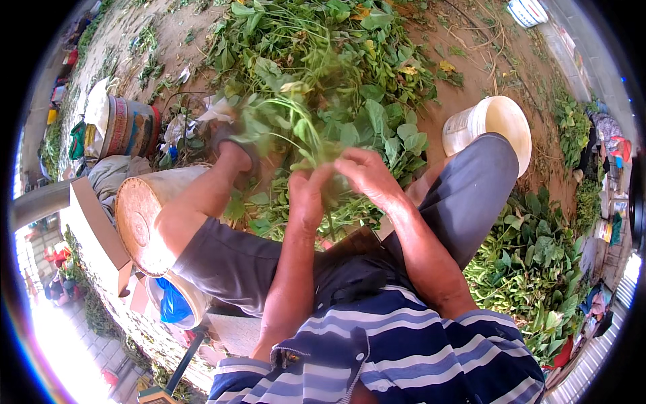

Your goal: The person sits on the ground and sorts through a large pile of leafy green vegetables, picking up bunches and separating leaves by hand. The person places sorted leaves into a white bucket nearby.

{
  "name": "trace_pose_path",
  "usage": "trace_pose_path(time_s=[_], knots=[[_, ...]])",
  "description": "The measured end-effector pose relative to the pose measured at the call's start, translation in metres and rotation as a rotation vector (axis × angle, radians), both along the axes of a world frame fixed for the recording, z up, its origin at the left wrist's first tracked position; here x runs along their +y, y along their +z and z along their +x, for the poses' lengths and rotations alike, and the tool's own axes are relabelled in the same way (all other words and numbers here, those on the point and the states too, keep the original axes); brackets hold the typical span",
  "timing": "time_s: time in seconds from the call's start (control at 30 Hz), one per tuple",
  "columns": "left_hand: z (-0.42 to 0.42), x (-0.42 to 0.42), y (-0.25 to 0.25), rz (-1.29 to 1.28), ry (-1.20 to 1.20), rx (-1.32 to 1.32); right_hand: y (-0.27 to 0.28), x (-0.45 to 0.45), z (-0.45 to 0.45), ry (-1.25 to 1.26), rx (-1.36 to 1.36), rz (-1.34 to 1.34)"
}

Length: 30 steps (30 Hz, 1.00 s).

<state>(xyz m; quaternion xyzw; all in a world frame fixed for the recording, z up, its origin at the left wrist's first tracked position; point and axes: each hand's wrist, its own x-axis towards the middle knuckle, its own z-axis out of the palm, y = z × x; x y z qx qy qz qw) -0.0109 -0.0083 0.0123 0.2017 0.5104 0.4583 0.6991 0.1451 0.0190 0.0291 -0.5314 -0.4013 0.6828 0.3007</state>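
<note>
A leafy green plant with pods [302, 129], apparently a soybean plant, is in my left hand [307, 197], which is closed around its stems. Motion blurs its leaves. My right hand [368, 174] is close against the left, its fingertips pinched at the stems. Whether a pod sits between those fingertips cannot be made out. Beyond both hands a large heap of similar plants [373, 55] lies on the soil. More cut greenery [267, 199] lies under my hands, between my legs.
A white plastic bucket [462, 129] lies tipped beside my right knee. By my left leg are a pale bucket on its side [139, 227], a bucket with a blue bag [174, 300] and a cardboard box [96, 222]. Another podded plant heap [530, 262] lies right.
</note>
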Motion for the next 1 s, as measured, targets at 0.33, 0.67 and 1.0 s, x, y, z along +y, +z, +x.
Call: trace_pose_path(time_s=[0.33,0.67,1.0], knots=[[0.001,0.006,0.017,0.088,0.008,-0.027,0.004,-0.001,0.009,0.118,0.134,-0.102],[-0.009,0.000,0.001,-0.170,-0.083,-0.131,-0.025,-0.007,0.002,0.118,0.068,0.146],[0.005,0.002,0.013,0.161,0.042,0.028,-0.006,-0.005,-0.004,-0.149,0.453,-0.409]])
